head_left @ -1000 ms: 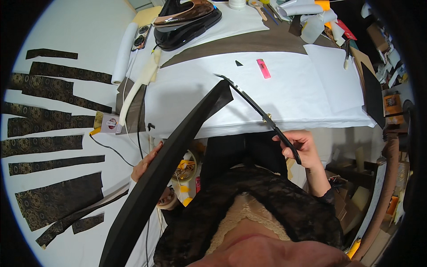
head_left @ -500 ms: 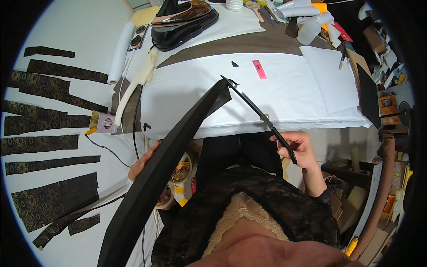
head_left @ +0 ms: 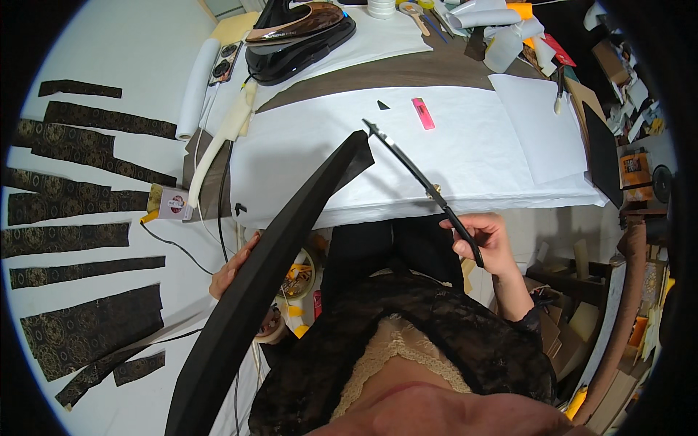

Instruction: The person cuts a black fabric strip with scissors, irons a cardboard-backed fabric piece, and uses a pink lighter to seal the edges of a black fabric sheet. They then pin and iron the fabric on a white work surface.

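Closed around the handle end of long black scissors (head_left: 412, 168), the right hand (head_left: 488, 243) angles them up and leftward. The left hand (head_left: 234, 269) lies along the outer edge of a long black strip (head_left: 273, 254); its thumb is hidden behind the strip, so I cannot tell how tightly it grasps. The strip is left of the right hand, its long axis slanting from lower left to upper right; the scissors lean the opposite way, so the two form a peak over the white-covered table (head_left: 465, 156). The blade tip sits just past the strip's far end; whether they touch I cannot tell. The left hand is nearer the strip's broad middle, the scissors nearer its end.

Partly behind the strip, a pale container (head_left: 273, 338) has contents too unclear to name; beyond it, a round bin (head_left: 313, 267) holds yellow bits. Farther left stands a small box (head_left: 174, 207), its inside unreadable. Across the table lie a black triangular scrap (head_left: 383, 105) and a pink piece (head_left: 423, 114), then an iron (head_left: 298, 47).
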